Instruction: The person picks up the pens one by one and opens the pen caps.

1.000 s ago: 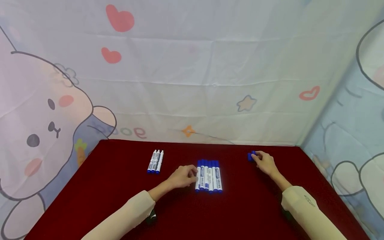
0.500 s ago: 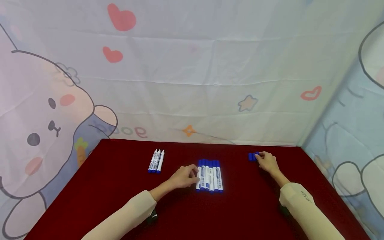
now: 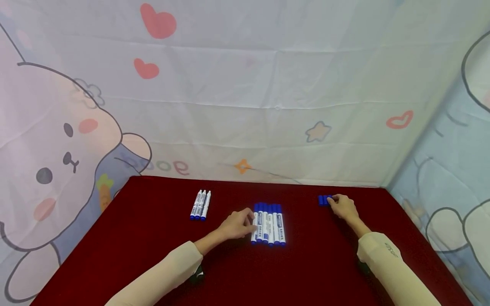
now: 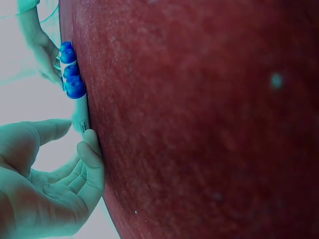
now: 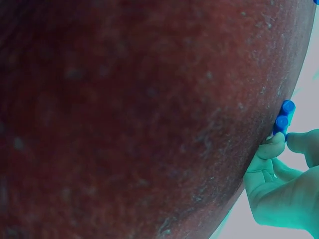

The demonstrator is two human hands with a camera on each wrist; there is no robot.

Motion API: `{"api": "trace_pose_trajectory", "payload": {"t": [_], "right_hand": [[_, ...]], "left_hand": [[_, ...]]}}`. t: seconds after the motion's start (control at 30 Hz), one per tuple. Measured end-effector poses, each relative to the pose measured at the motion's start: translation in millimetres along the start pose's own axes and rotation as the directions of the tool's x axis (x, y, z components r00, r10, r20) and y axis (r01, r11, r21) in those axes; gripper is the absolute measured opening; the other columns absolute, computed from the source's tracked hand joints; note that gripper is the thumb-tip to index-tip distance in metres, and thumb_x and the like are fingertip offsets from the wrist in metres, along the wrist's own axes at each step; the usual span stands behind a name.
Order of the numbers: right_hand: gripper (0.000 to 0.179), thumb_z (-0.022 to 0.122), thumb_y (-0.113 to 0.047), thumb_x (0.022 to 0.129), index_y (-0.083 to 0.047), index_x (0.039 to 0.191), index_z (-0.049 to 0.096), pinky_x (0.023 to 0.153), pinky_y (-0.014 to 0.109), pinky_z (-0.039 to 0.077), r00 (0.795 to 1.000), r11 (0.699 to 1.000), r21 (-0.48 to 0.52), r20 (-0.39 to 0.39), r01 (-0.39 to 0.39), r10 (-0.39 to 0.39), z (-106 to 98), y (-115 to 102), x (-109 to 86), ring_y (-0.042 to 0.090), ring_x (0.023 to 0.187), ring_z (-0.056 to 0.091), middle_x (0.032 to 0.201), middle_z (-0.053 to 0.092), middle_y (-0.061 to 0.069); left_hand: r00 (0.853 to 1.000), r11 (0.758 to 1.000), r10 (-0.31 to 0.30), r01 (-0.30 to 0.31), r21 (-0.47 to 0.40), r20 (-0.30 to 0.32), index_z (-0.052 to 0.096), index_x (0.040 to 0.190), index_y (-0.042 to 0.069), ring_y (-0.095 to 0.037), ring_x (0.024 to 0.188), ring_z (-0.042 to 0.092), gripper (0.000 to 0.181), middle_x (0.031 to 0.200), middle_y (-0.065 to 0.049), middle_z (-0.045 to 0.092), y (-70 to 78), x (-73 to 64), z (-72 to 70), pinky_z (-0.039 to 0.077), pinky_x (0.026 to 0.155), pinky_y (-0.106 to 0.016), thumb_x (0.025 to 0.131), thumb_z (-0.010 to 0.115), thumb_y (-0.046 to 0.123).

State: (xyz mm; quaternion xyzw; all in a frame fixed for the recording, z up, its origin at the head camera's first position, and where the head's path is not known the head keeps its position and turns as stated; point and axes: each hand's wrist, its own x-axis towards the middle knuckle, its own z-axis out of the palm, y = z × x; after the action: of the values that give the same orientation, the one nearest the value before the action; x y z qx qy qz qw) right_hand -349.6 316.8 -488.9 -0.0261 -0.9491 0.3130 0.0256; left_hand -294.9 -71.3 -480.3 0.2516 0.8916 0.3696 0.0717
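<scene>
Several capped whiteboard markers point(image 3: 270, 225) with white barrels lie side by side mid-table, blue caps pointing away. My left hand point(image 3: 237, 224) is at the row's left side, its fingertips touching the leftmost marker; in the left wrist view, thumb and finger stand apart beside a marker barrel point(image 4: 80, 112). At the back right, my right hand point(image 3: 343, 208) pinches a blue marker cap point(image 3: 329, 198) between thumb and finger, at the right end of a short row of loose blue caps point(image 3: 321, 200). In the right wrist view, the fingers mostly hide the pinched cap behind two caps point(image 5: 282, 122).
Three uncapped markers point(image 3: 200, 205) lie together at the back left, white tips away from me. A dark red cloth point(image 3: 291, 272) covers the table. A printed curtain point(image 3: 245, 106) hangs behind the table's far edge.
My right hand has shifted slightly right with its cap, uncovering more of the loose caps beside it. The left hand stays by the marker row.
</scene>
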Motion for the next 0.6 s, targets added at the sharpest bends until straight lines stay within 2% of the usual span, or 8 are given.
{"api": "trace_pose_trajectory", "payload": {"t": [0.13, 0.23, 0.43, 0.6], "right_hand": [[0.053, 0.047, -0.028, 0.107, 0.015, 0.137, 0.051, 0.067, 0.04, 0.054, 1.0, 0.999, -0.041, -0.011, -0.009, 0.009, -0.4, -0.7, -2.1, 0.034, 0.086, 0.067, 0.12, 0.065, 0.033], [0.053, 0.045, -0.028, 0.107, 0.015, 0.137, 0.051, 0.079, 0.049, 0.055, 1.0, 0.999, -0.049, -0.015, -0.013, 0.013, 0.1, -0.7, -3.5, 0.043, 0.102, 0.065, 0.124, 0.063, 0.034], [0.052, 0.043, -0.026, 0.107, 0.017, 0.136, 0.05, 0.086, 0.054, 0.054, 1.0, 0.999, -0.035, -0.015, 0.007, -0.007, 2.6, 0.8, -3.3, 0.047, 0.106, 0.064, 0.121, 0.064, 0.035], [0.051, 0.045, -0.023, 0.107, 0.019, 0.135, 0.048, 0.09, 0.057, 0.052, 0.998, 0.998, -0.023, -0.035, 0.053, -0.054, 3.0, 3.0, -3.6, 0.049, 0.106, 0.064, 0.117, 0.064, 0.037]], "left_hand": [[1.0, 1.0, -0.011, 0.011, 0.02, -0.019, 0.059, 0.114, -0.005, -0.01, 0.057, 0.058, 0.031, 0.079, -0.009, 0.069, 0.9, 1.0, 2.7, 0.045, 0.05, -0.021, 0.093, 0.073, 0.012], [0.999, 0.997, -0.03, 0.033, 0.076, -0.045, 0.06, 0.113, -0.001, -0.01, 0.059, 0.058, 0.03, 0.079, -0.007, 0.069, 2.6, 0.4, 6.0, 0.044, 0.051, -0.022, 0.092, 0.074, 0.015], [0.993, 0.968, -0.051, 0.076, 0.24, -0.108, 0.063, 0.111, 0.007, -0.009, 0.057, 0.05, 0.03, 0.074, 0.001, 0.064, 5.9, -0.5, 12.2, 0.038, 0.048, -0.025, 0.089, 0.074, 0.024], [0.984, 0.953, -0.1, 0.137, 0.27, -0.145, 0.064, 0.111, 0.008, -0.011, 0.057, 0.047, 0.034, 0.072, 0.002, 0.06, 8.5, 0.6, 13.0, 0.036, 0.048, -0.027, 0.087, 0.078, 0.027]]}}
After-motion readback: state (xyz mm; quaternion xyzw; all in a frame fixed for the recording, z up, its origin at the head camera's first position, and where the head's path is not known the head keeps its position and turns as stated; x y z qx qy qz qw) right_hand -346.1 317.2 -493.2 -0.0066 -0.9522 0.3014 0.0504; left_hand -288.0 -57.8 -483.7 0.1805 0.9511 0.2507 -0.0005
